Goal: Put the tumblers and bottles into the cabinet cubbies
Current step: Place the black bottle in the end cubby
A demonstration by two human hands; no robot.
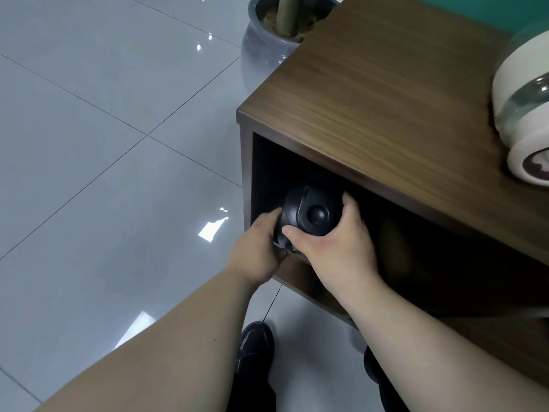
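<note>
A black tumbler (312,212) with a domed lid and a round button on top sits in the mouth of the top left cubby of a dark wooden cabinet (386,93). Both hands hold it. My left hand (258,248) grips its left side from below. My right hand (335,242) wraps around its lid and right side, thumb at the front. The tumbler's lower body is hidden by my hands and by the dark cubby interior.
A white and glass vase (525,114) lies on the cabinet top at the right edge. A grey planter pot (261,46) stands on the glossy tiled floor behind the cabinet's left corner. My black shoe (255,346) is on the floor below.
</note>
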